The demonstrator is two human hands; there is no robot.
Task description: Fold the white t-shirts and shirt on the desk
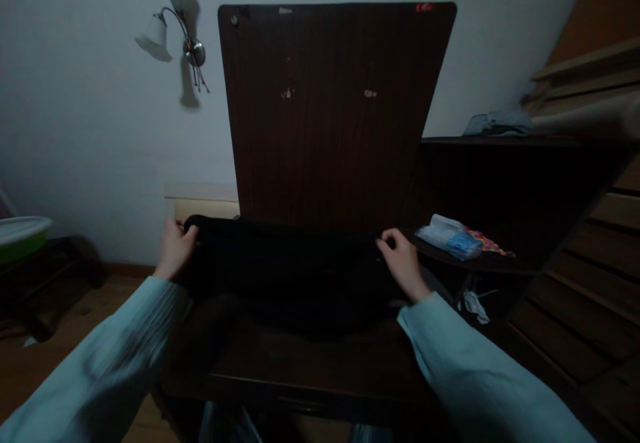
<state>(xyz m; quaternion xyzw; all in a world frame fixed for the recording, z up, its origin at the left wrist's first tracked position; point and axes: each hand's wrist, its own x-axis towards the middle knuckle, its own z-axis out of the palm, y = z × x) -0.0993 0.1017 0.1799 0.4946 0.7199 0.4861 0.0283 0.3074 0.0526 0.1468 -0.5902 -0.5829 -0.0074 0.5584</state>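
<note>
A black cloth (295, 270) is stretched between my two hands above a dark wooden table (320, 363). My left hand (177, 246) pinches its upper left corner between thumb and fingers. At the opposite end, my right hand (400, 260) grips the upper right corner the same way. The cloth sags in the middle, and its lower part hangs close to the tabletop. It is too dark to make out what kind of garment or fabric piece it is.
Behind the table rises a dark wooden panel (335, 110). On the right, a shelf unit (525, 142) holds a plastic packet (450, 236). A wall lamp (155, 36) hangs upper left. A green basin (23, 246) stands on a stool (30, 303) at far left.
</note>
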